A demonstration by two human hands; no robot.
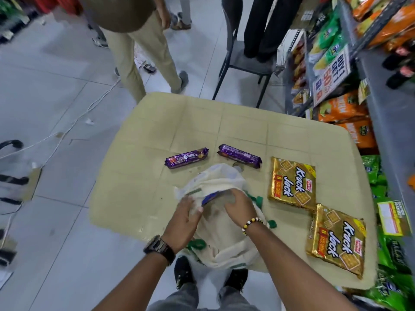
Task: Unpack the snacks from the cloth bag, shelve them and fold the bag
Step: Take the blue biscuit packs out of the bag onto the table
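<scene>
on the beige square table (157, 122) the cream cloth bag with green handles (222, 243) slumps at six o'clock, two gold foil cracker packs (292, 184) at four, two purple biscuit rolls (186, 158) at twelve, left hand (184, 223) pinching the bag's mouth, right hand (239, 206) curled inside (its grip can't be told) by a blue packet edge (212, 196).

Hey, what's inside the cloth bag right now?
A blue-edged packet shows at the cloth bag's mouth, between the left hand and right hand, whose fingers reach inside. Anything deeper is hidden by the cloth.
</scene>
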